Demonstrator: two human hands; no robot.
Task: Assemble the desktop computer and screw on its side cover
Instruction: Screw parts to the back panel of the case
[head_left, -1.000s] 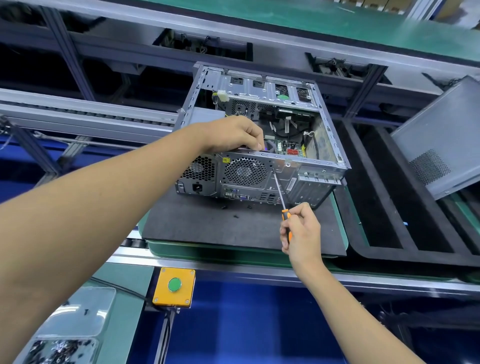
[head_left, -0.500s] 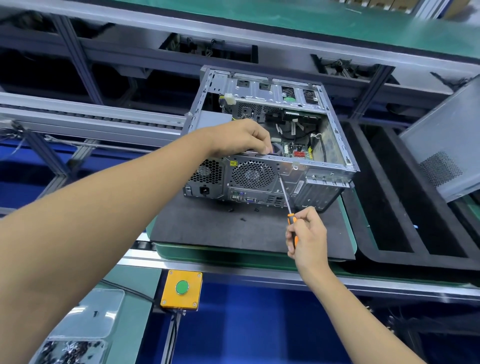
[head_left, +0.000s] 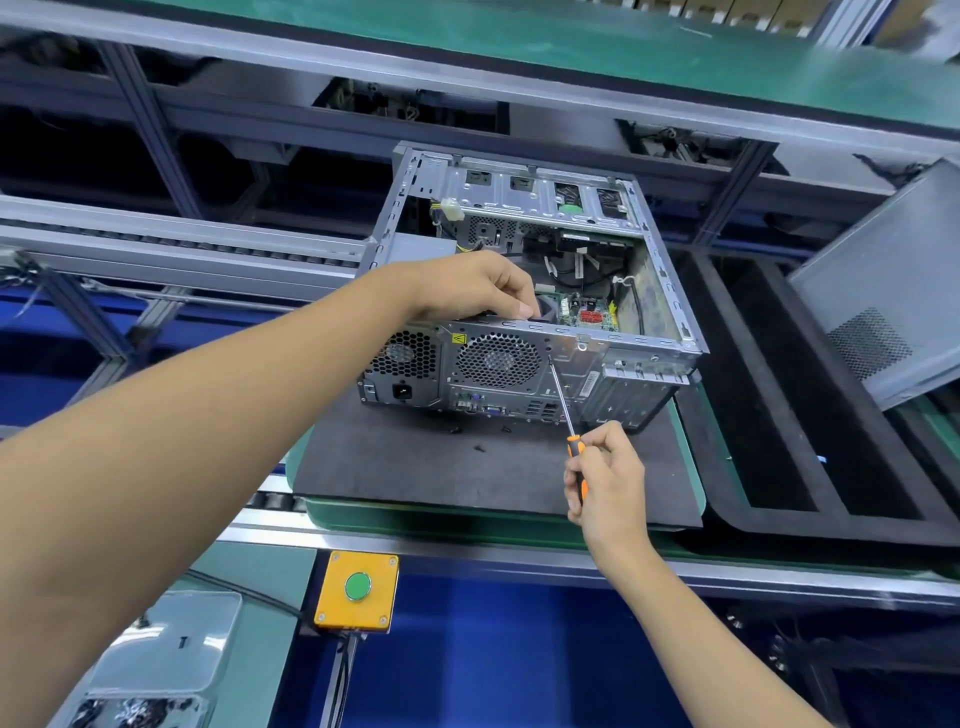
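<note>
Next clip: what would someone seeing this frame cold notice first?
The open computer case lying on its side on the dark mat at centre, its boards and cables exposed. Next, the right hand gripping an orange-handled screwdriver, tip at a screw on the case's rear panel beside the fan grille, while the left hand grips the case's top edge. The yellow box with a green button below also draws the eye.

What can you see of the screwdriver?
The screwdriver has an orange-and-black handle and a thin bare-metal shaft. The right hand wraps the handle; the shaft slants up and left, its tip at a screw hole beside the rear fan grille of the open computer case. The handle's lower end is hidden.
</note>
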